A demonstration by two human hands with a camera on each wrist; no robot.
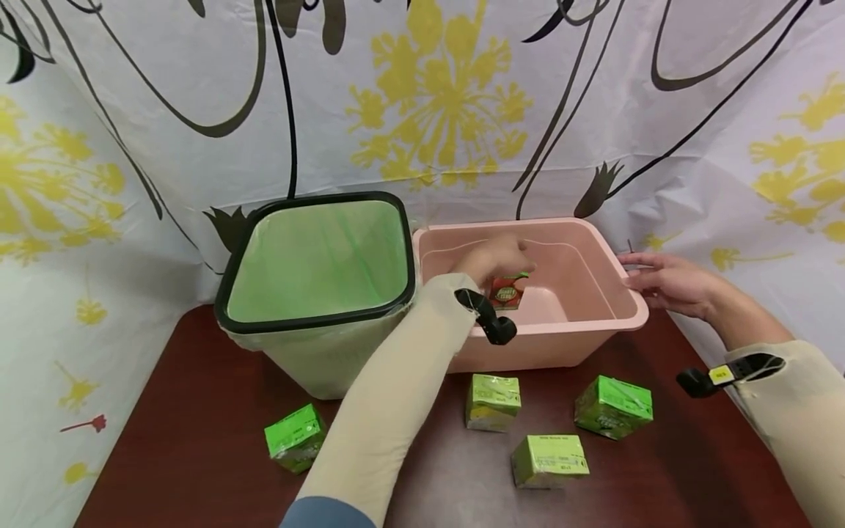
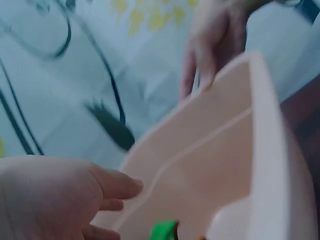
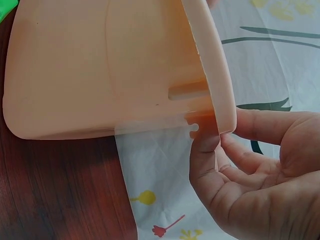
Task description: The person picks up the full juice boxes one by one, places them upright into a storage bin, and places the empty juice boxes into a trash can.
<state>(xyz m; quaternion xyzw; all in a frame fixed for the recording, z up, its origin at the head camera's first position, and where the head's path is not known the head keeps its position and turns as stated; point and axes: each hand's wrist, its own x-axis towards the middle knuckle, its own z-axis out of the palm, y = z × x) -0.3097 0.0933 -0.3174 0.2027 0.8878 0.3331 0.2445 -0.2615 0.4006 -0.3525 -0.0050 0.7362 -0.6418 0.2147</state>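
Head view: pink tub (image 1: 594,323) holds a red carton (image 1: 507,292), left fingers (image 1: 521,262) apart above it.

Even, diffuse light from above; we see only soft, short shadows under the green cartons (image 1: 492,401) and the pink tub (image 1: 597,304) on the dark table (image 1: 198,455), which carries a faint sheen. The head view bows outward at its edges, wide-angle fashion, and the left hand (image 1: 496,258) is slightly smeared. The left wrist view is strongly blurred throughout; the right wrist view is sharp, bright, mildly washed out
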